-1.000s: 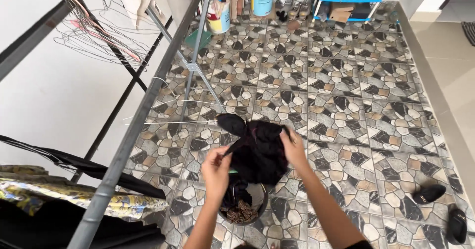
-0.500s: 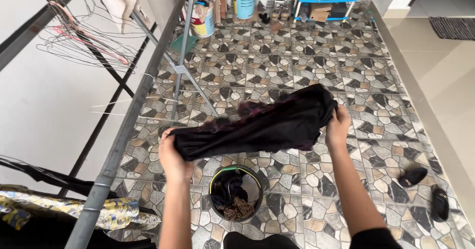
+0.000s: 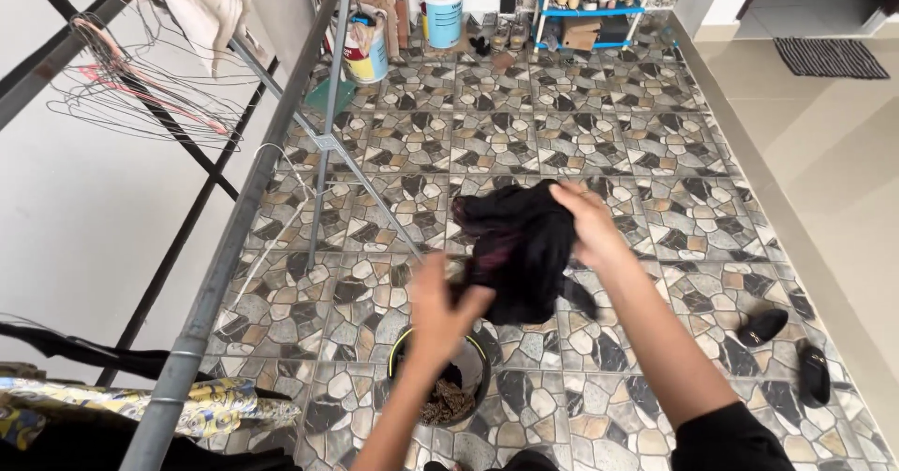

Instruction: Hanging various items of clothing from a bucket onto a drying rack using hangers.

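A black garment (image 3: 520,246) with a faint reddish pattern hangs bunched up in the air between my two hands. My right hand (image 3: 582,218) grips its upper right edge. My left hand (image 3: 442,304) holds its lower left part, blurred by motion. Directly below, on the tiled floor, stands a dark round bucket (image 3: 403,359) with a yellow rim and more clothes inside.
A grey metal drying rack (image 3: 245,204) runs diagonally at left, with wire hangers (image 3: 140,96) and a pale cloth at its far end, and patterned and dark clothes (image 3: 131,405) draped at bottom left. Black slippers (image 3: 787,345) lie at right. Paint buckets (image 3: 442,10) and a blue shelf stand at the back.
The garment was stretched wide between my hands half a second ago; now my hands have come together and it hangs bunched. The view has tilted slightly.
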